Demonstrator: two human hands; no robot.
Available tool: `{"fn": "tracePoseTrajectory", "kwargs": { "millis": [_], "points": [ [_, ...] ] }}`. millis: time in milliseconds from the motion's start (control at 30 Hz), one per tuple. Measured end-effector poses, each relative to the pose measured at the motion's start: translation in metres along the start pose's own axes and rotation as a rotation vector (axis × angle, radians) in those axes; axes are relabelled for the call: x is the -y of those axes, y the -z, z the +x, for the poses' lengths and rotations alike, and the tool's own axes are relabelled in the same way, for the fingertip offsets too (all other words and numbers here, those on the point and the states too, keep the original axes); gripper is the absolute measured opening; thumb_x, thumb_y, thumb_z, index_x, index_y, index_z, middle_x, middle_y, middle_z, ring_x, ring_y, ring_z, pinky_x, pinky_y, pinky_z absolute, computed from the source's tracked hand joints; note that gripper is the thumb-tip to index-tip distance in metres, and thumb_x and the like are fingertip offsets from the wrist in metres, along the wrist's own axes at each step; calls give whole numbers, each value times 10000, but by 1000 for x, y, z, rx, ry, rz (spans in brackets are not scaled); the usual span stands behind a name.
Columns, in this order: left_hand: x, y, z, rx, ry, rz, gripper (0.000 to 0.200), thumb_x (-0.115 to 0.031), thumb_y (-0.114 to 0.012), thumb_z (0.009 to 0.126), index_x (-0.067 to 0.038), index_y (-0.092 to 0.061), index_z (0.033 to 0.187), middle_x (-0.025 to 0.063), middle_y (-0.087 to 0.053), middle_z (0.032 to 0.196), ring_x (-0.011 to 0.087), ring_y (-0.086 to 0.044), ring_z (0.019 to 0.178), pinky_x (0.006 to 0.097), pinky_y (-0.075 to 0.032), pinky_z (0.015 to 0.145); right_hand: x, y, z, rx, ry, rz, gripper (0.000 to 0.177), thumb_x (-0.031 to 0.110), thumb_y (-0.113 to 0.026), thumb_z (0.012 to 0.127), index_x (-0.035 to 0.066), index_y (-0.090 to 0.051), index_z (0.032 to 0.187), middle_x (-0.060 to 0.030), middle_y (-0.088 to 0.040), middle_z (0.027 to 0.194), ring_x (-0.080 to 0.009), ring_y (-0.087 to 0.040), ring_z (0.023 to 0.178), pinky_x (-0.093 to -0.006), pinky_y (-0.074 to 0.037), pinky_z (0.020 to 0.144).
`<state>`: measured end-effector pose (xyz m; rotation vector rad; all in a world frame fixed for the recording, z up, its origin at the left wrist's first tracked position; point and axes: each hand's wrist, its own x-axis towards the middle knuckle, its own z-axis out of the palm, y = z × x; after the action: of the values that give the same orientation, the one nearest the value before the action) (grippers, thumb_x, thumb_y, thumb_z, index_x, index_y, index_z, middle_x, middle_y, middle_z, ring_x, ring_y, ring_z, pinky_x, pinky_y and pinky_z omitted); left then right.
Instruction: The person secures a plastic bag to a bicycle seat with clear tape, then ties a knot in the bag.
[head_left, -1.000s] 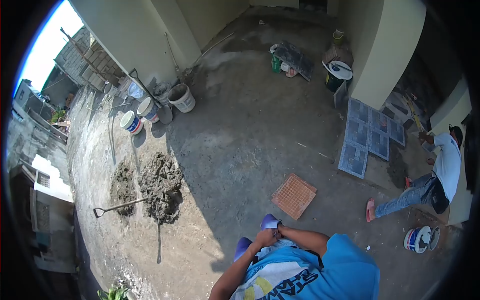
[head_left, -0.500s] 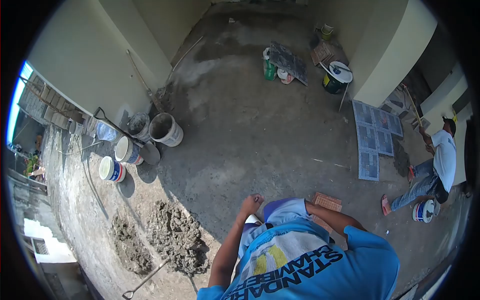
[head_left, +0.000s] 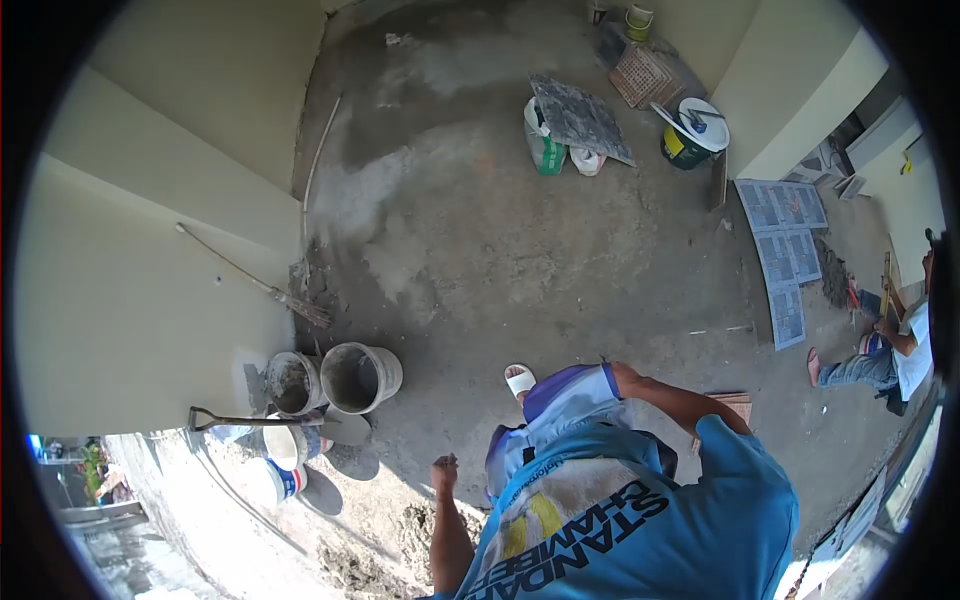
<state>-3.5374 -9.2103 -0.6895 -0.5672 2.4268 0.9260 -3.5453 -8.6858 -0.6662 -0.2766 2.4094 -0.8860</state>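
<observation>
My left hand (head_left: 445,471) hangs in the air beside my hip with its fingers curled in and nothing visible in them. Below it lies a heap of wet mortar (head_left: 430,525), partly covered by my forearm. At the edge of the purple and white shorts (head_left: 570,405) is my right hand (head_left: 626,379), its fingers mostly hidden by the cloth. A brown tile (head_left: 735,402) lies on the floor beyond my right forearm. One foot in a white sandal (head_left: 519,379) shows in front of me.
Large buckets (head_left: 362,378) and a shovel (head_left: 270,421) stand at the left, near a broom (head_left: 250,273). Patterned tiles (head_left: 785,260) lie at the right beside a co-worker (head_left: 905,350). A lidded bucket (head_left: 692,135) and a leaning dark board (head_left: 580,118) are at the back.
My view has swung left and I have stepped forward, closer to the buckets. My left hand has dropped lower beside me. The co-worker has shifted toward the right edge of view.
</observation>
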Motion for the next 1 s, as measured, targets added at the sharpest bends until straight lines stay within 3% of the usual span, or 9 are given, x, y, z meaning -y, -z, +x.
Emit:
{"fn": "tracePoseTrajectory", "kwargs": {
  "millis": [133,167,300,367,500,667,767,933,1000],
  "points": [
    [57,98,14,-36,421,-26,401,-377,-497,891,-34,-645,746,114,-610,653,235,-589,595,356,-463,556,-13,50,71,78,-144,568,228,189,-596,823,42,-689,971,-136,-695,921,-202,-611,782,-370,-486,703],
    [61,119,23,6,528,-110,388,-375,-445,939,-52,-611,806,65,-554,617,166,-528,527,309,-445,473,5,86,73,211,-507,623,228,106,-610,791,27,-682,991,-101,-685,863,-170,-588,777,-369,-465,689],
    [2,118,142,143,742,-96,364,-361,-470,908,-58,-648,811,92,-602,661,214,-580,604,343,-467,540,-51,80,166,240,-583,544,228,161,-583,796,16,-664,951,-179,-676,873,-246,-626,814,-392,-469,702],
    [-41,121,239,178,631,-27,354,-354,-482,892,-62,-666,814,106,-627,683,238,-607,643,360,-479,573,-23,123,246,40,-478,185,198,148,-520,799,24,-651,879,-254,-649,935,-416,-625,887,-457,-480,752],
    [-194,165,482,103,187,248,337,-340,-507,861,-69,-702,820,133,-676,727,286,-659,720,394,-501,639,32,234,399,-371,-565,55,181,152,-581,731,-24,-621,722,-268,-630,766,-458,-619,772,-502,-507,676],
    [-581,235,763,56,-447,-254,313,-314,-588,881,-18,-671,823,73,-660,678,147,-593,611,302,-450,575,110,418,538,-555,-605,-42,77,80,-596,664,6,-590,645,-263,-618,716,-440,-619,678,-512,-503,601],
    [-819,260,783,381,-780,-221,208,-207,-617,884,-24,-664,970,91,-682,836,157,-632,756,276,-485,728,118,503,624,-666,-460,-64,98,97,-640,663,16,-585,669,-217,-598,674,-415,-601,633,-486,-490,563],
    [-966,192,794,933,-1225,219,437,-27,-568,785,-139,-593,1207,135,-635,997,312,-634,872,384,-501,752,111,667,780,-710,-294,56,82,17,-595,612,7,-559,686,-160,-581,761,-381,-572,763,-459,-488,638],
    [-1002,178,820,851,-1242,291,384,-1,-559,750,-122,-615,1110,119,-619,969,335,-625,839,403,-504,716,86,714,829,-720,-298,122,104,-3,-581,605,22,-560,703,-162,-583,747,-376,-580,777,-459,-481,660]
  ]
}}
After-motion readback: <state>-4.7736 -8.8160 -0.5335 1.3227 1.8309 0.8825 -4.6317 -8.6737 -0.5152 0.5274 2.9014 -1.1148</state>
